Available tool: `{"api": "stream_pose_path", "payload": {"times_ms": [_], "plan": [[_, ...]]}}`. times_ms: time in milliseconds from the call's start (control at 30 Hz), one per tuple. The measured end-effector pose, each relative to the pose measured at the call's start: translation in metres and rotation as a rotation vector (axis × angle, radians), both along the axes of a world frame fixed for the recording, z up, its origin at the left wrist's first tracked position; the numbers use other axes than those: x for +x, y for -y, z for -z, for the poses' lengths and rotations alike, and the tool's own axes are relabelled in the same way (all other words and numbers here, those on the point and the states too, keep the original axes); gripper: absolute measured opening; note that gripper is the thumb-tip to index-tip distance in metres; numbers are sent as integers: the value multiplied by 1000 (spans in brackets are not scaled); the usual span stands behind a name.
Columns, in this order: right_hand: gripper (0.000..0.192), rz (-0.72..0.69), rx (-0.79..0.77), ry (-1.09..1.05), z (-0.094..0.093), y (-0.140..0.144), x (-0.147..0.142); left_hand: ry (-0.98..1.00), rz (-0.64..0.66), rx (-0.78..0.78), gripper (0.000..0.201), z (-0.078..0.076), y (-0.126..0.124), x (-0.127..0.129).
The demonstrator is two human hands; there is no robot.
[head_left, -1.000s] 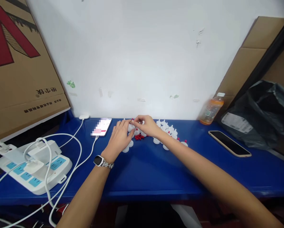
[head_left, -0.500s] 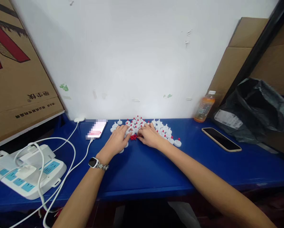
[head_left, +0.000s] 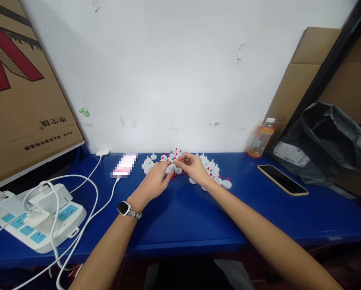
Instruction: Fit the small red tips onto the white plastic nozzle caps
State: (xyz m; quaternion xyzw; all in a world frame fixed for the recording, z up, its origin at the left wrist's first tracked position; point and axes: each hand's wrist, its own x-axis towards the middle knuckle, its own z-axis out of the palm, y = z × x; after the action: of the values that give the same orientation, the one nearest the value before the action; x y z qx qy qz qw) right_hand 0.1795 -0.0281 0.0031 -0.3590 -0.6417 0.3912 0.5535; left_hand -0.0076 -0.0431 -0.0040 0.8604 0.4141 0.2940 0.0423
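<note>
My left hand [head_left: 154, 180] grips a white nozzle cap [head_left: 170, 168] between thumb and fingers, its spout pointing up. The fingertips of my right hand [head_left: 194, 167] are pinched together at the top of that spout; whatever is between them is too small and covered to make out. Just below the held cap lies a small pile of tiny red tip caps [head_left: 173, 176], partly hidden by my left hand. Several white nozzle caps stand around both hands. Some carry red tips, like the one at the right end [head_left: 227, 184]; others have bare white spouts, like one at the left [head_left: 153, 156].
On the blue table [head_left: 186, 217], a lit phone [head_left: 124, 165] charges at the left beside a white power strip [head_left: 38, 225] with looped cables. To the right are a dark phone [head_left: 283, 180], an orange drink bottle [head_left: 261, 137] and a black plastic bag [head_left: 325, 141]. A white wall stands behind.
My right hand has lifted from the red pile and moved up to the spout of the cap in my left hand. The left hand has shifted slightly right, still gripping the nozzle cap.
</note>
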Motion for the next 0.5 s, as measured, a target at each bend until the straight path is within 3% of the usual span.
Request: {"api": "stream_pose_path", "payload": {"times_ms": [333,500], "plan": [[41,-103,-130,-190,-5,3,-6,83,121,-27,51,-1,3,3],[38,13,-57,-253,-1,5,-20,143,93,-29,59,7,0,4]]}}
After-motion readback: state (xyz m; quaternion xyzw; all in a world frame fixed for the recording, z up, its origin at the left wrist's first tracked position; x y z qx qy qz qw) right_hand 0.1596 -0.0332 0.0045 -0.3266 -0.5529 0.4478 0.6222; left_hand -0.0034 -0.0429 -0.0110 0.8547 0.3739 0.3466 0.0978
